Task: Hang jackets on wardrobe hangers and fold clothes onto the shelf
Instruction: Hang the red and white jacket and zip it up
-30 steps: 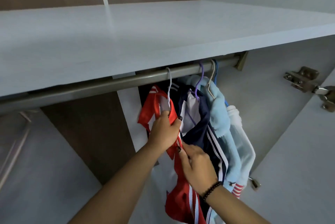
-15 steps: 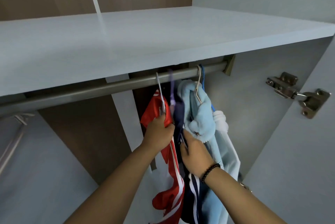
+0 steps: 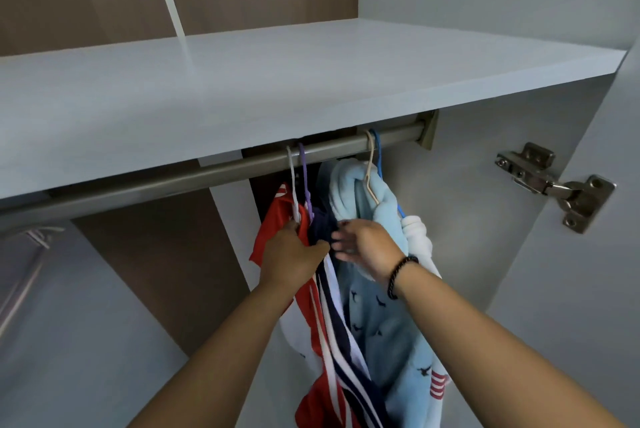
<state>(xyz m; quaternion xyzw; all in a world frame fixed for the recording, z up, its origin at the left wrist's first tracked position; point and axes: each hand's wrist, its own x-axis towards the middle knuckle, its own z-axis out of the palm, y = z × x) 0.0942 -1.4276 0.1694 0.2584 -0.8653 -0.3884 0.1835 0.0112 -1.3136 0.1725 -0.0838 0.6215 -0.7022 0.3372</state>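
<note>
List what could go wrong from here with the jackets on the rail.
1. The left hand grips the red jacket just below its white hanger; a downward tug could slide the collar off or unhook the hanger from the rail.
2. The right hand, fingers spread, pushes between the navy jacket and the light blue garment, which looks bunched on its beige hanger and could slip off.

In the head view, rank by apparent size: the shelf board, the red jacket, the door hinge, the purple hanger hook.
1. shelf board
2. red jacket, partly hidden by the left arm
3. door hinge
4. purple hanger hook

The wide-angle lens skews true sizes.
</note>
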